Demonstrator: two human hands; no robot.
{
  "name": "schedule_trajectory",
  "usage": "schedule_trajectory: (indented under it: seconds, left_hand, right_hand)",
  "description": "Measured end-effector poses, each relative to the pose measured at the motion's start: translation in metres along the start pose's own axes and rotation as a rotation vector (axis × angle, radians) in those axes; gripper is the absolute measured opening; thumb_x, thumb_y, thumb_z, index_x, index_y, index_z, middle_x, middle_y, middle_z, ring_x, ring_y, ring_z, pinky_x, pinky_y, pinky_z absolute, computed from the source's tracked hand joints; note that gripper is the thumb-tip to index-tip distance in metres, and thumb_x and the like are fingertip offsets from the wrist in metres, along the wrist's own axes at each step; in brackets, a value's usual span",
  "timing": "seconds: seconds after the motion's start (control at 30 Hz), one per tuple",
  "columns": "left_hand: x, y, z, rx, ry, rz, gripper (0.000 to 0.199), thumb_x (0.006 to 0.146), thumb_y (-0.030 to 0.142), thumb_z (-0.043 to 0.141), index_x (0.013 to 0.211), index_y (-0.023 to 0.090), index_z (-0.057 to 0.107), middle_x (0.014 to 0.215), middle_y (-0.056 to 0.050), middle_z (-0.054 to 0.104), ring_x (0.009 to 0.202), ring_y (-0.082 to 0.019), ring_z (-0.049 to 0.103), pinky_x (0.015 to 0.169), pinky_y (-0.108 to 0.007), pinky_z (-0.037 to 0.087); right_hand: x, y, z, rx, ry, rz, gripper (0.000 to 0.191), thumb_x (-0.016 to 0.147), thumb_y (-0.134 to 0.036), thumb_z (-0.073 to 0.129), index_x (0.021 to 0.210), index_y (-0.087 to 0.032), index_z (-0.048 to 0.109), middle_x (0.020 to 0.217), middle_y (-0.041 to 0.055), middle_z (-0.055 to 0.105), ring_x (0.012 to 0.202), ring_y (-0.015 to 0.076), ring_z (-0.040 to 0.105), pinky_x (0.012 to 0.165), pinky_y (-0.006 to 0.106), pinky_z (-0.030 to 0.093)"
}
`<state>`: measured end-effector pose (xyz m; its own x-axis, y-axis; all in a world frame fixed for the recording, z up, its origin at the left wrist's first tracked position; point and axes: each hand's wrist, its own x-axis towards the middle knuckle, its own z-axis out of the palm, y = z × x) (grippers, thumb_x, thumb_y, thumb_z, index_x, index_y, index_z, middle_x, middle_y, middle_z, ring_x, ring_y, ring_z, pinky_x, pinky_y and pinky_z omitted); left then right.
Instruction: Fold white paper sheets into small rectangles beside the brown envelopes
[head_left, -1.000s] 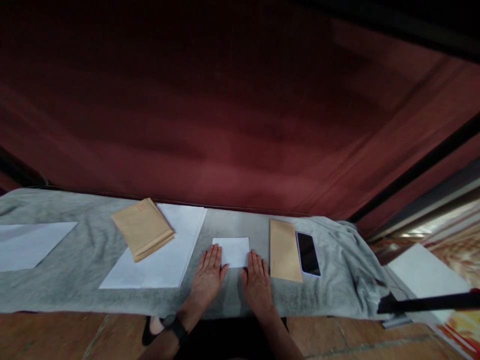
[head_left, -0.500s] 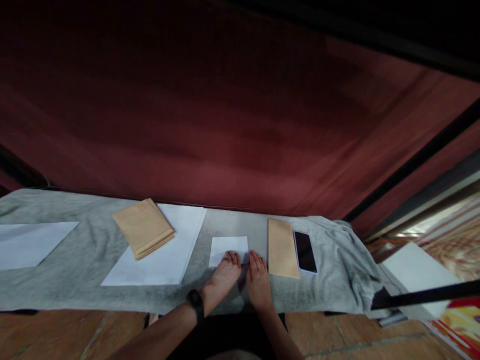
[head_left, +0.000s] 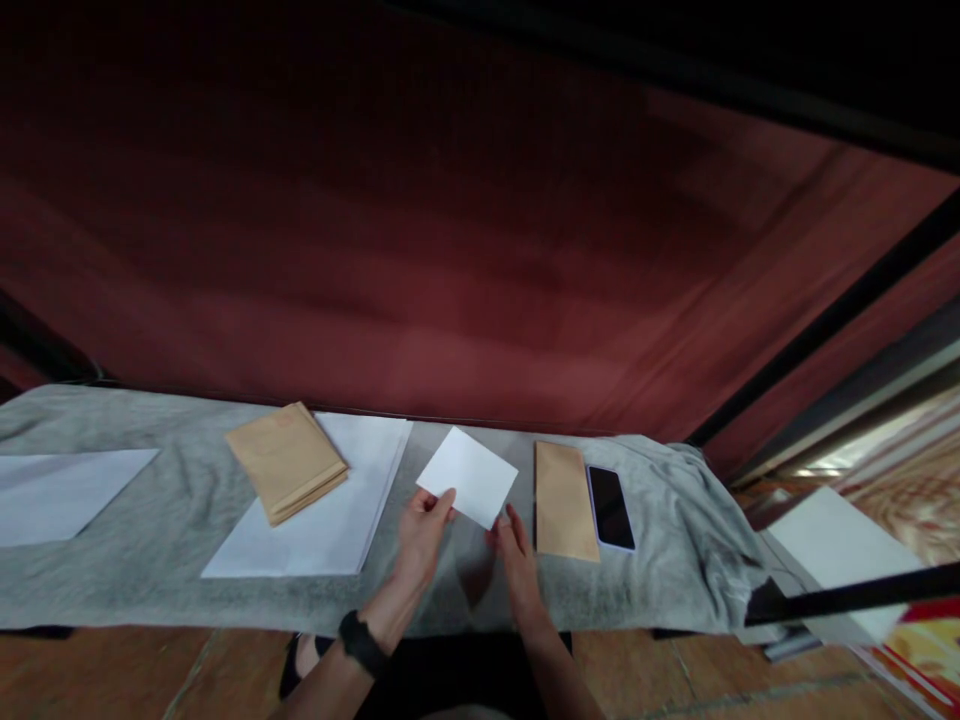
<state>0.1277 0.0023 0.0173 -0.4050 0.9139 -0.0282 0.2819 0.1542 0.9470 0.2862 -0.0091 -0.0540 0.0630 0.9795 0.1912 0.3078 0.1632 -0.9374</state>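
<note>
A small white piece of paper (head_left: 468, 476) is held tilted over the grey cloth, one corner pointing away from me. My left hand (head_left: 421, 530), with a dark band on its wrist, pinches its left side, thumb on top and fingers beneath. At the paper's near right corner is my right hand (head_left: 517, 560), its thumb and fingertips around that corner. Right of it lies a brown envelope (head_left: 567, 500), and beside that a dark-screened phone (head_left: 611, 508). Whether the paper is folded I cannot tell.
Larger white sheets (head_left: 315, 545) lie to the left, partly under a stack of brown envelopes (head_left: 286, 460). Another white sheet (head_left: 67, 490) is at the far left. Grey cloth (head_left: 172, 520) covers the table, a dark red panel (head_left: 450, 300) rises behind, and a black bar (head_left: 855, 592) crosses at right.
Both hands were pressing on the near edge of the small paper lying flat. Now it is lifted and turned, with my left hand moved to its left side.
</note>
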Motion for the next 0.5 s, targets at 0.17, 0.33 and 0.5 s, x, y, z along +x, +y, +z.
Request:
schedule_trajectory:
  seconds: [0.17, 0.33, 0.5]
  left_hand:
    - [-0.024, -0.026, 0.007, -0.213, 0.052, -0.141, 0.031, 0.084, 0.047, 0.060, 0.090, 0.017, 0.062, 0.086, -0.007, 0.075, 0.084, -0.020, 0.074, 0.073, -0.031, 0.061]
    - [-0.013, -0.044, -0.009, -0.175, 0.106, -0.199, 0.029, 0.086, 0.036, 0.055, 0.107, 0.016, 0.058, 0.068, 0.002, 0.066, 0.061, -0.017, 0.068, 0.060, -0.030, 0.056]
    - [-0.005, -0.046, -0.025, 0.009, 0.072, -0.160, 0.035, 0.079, 0.020, 0.064, 0.114, 0.020, 0.062, 0.066, 0.004, 0.065, 0.063, -0.019, 0.067, 0.063, -0.029, 0.049]
  right_hand:
    - [0.009, -0.014, 0.011, 0.260, -0.096, 0.224, 0.050, 0.093, -0.055, 0.047, 0.116, -0.014, 0.066, 0.096, 0.0103, 0.076, 0.072, 0.0216, 0.070, 0.055, 0.029, 0.054]
    - [0.025, -0.009, 0.004, 0.082, -0.083, 0.157, 0.037, 0.087, -0.044, 0.055, 0.110, -0.017, 0.067, 0.091, 0.0060, 0.074, 0.076, 0.0207, 0.068, 0.071, 0.031, 0.054]
    - [0.026, -0.002, 0.001, -0.269, -0.041, 0.038, 0.046, 0.092, -0.033, 0.049, 0.135, -0.018, 0.056, 0.103, 0.0093, 0.073, 0.090, 0.0250, 0.070, 0.082, 0.035, 0.053]
